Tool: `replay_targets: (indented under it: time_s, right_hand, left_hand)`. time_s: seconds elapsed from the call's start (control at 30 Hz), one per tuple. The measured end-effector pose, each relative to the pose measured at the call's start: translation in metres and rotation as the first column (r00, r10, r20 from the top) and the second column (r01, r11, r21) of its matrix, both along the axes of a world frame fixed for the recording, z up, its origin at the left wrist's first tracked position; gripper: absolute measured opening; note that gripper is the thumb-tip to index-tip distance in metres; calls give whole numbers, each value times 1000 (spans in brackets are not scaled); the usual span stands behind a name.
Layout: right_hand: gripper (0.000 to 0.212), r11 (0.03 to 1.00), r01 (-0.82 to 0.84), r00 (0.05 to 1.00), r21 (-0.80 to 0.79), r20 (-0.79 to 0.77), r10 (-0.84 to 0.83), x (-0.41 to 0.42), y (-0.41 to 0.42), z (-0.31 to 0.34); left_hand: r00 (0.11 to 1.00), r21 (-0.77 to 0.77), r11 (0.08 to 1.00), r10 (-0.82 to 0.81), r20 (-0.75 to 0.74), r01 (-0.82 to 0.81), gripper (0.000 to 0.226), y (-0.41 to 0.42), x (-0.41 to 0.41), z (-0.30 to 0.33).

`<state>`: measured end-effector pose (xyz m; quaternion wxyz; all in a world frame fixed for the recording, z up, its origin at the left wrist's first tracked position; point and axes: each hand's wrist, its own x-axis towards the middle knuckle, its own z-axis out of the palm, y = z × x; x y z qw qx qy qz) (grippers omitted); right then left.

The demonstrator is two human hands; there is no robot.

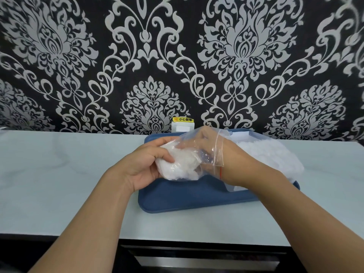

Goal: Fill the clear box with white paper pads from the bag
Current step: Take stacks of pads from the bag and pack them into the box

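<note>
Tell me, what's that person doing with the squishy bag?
A person is moving white paper pads out of a clear plastic bag. The left hand holds the bag from outside, and the right hand is pushed inside it, reaching for pads. Just to the right, a clear box on a blue tray already holds a big heap of pads.

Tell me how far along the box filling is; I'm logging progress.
Done: the clear plastic box on the blue tray already holds a heap of white paper pads. In hand: the left hand grips the clear plastic bag while the right hand reaches inside. Left: the bag's remaining pads.
</note>
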<state>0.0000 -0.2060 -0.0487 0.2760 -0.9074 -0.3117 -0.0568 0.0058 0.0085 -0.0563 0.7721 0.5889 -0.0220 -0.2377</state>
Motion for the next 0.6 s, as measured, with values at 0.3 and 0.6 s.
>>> replay_targets:
  time_s: [0.3,0.6]
  right_hand:
    - [51,962,192,980,-195,88,-177,1,0,0]
    - [36,978,197,980,60,6,-198,5,-3,-12]
  left_hand:
    - [995,135,986,93,34,-97,48,-14,1,-1]
    - [946,315,900,241,219,-302,41,-12,8,-8]
